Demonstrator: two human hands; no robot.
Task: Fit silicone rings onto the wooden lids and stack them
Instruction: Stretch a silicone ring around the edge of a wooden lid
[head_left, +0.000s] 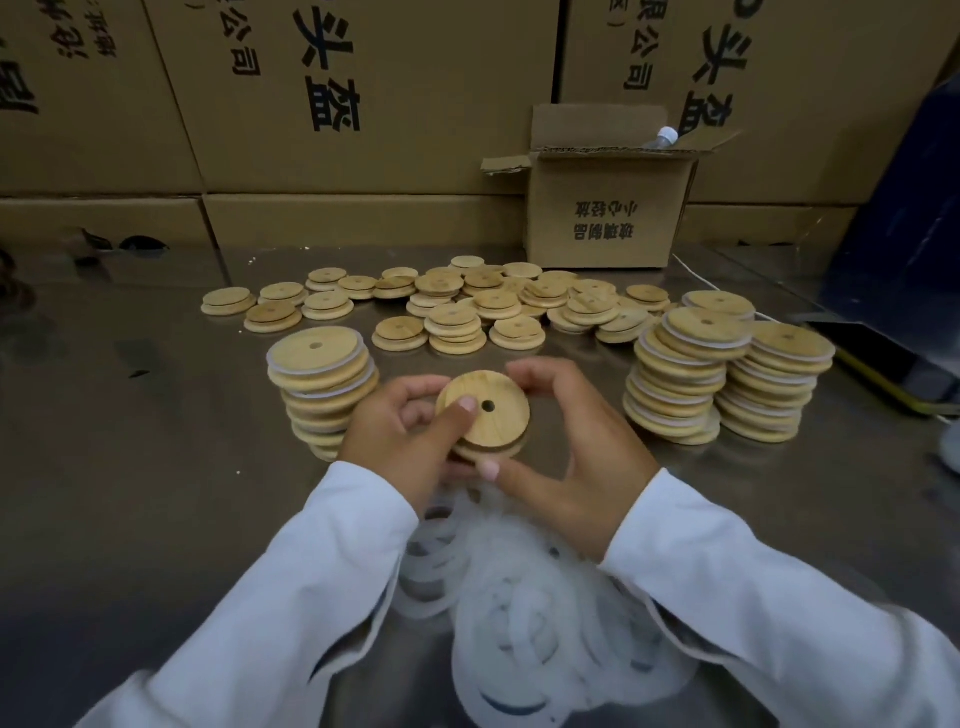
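Note:
Both hands hold one round wooden lid (493, 421) with a small hole, tilted toward me above the table. My left hand (400, 441) grips its left edge with the thumb on its face. My right hand (566, 457) cups its right and lower edge. A pile of translucent white silicone rings (535, 613) lies between my forearms. A leaning stack of ringed lids (322, 384) stands at the left, and two taller stacks (680, 379) (774, 384) stand at the right. Loose bare lids (467, 306) are scattered behind.
The steel table (156, 467) backs onto a wall of large printed cartons (363, 104). A small open carton (602, 208) with a bottle top showing stands at the back right. A dark blue object with a yellow edge (893, 332) lies at the far right.

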